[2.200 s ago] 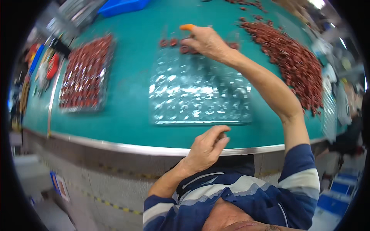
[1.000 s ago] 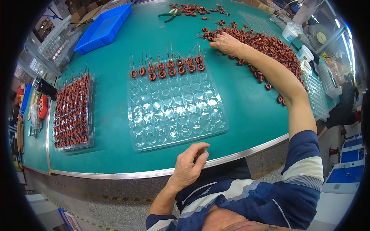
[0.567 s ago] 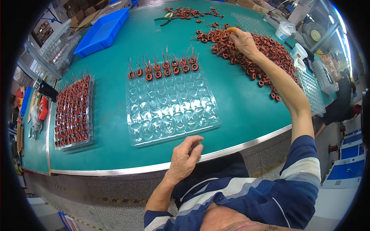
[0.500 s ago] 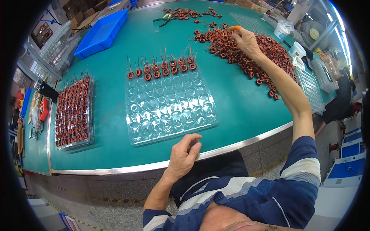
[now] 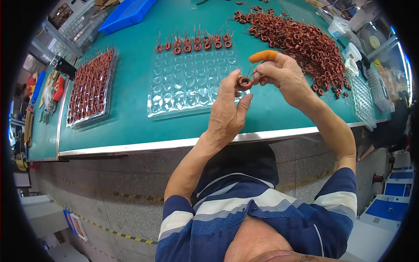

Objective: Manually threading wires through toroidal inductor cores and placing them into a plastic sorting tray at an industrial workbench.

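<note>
In front of my chest, a copper-red wire-wound ring coil is held between the thumb and fingers of my left hand. Thin wire leads stick up from it. My right hand, an orange cover on its index finger, pinches close to the coil's right side, at what looks like a lead. Behind my left hand lies a clear plastic tray with round pockets. Similar coils fill pockets along its far edge, leads upward. A large heap of loose coils lies beyond my right hand.
A stack of filled trays stands at the left, beside a black cylinder. A blue bin sits at the far left. White tubs and clear trays line the right side. The table's metal edge runs before me.
My right hand has come back from the heap toward my chest. My left hand has risen to meet it, and a coil is now between them. The view has tilted downward.
</note>
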{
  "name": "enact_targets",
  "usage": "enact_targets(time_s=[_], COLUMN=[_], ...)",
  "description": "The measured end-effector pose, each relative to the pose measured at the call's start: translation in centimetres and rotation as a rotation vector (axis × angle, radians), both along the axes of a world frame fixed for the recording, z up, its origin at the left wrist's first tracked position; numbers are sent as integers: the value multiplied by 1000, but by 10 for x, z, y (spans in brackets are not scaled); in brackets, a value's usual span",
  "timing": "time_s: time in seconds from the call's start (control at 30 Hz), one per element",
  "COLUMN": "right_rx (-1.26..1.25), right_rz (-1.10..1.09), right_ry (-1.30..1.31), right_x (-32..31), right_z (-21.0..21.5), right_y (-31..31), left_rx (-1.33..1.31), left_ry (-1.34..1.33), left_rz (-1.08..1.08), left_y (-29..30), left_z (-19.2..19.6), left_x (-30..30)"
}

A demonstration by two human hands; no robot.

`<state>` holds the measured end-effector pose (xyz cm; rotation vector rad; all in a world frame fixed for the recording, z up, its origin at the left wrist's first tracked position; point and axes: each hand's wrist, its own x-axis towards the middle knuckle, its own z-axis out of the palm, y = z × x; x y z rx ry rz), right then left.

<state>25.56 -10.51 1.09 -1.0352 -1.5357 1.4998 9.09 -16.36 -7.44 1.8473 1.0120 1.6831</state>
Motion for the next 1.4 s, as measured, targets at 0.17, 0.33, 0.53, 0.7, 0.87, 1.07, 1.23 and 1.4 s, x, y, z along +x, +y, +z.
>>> enact_targets(time_s=[0.17,0.33,0.53,0.7,0.87,1.07,1.23,1.4], right_rx=[246,637,617,467,271,1124,1618,1424], right_rz=[40,-34,44,-2,1,-58,11,-25], right_ry=[-298,-386,-296,-318,-110,-445,-488,-419], right_x=[0,-1,-12,-18,-21,-27,-38,-36], right_z=[1,-5,-7,-14,-25,-22,-20,-27], right_y=[-20,-37,-50,-45,-41,-46,-73,-70], left_rx=[-283,-430,-432,-365,-343,-319,12,-261], left_ry=[-393,-555,-636,-488,-260,-162,-11,-169], left_rz=[-233,-353,-298,-401,-435,-203,113,-118], left_y=[-12,-14,-14,-18,-28,-40,-23,-23], left_z=[-3,-2,0,1,6,6,-4,3], left_x=[-5,-17,-21,-25,-33,-39,-23,-34])
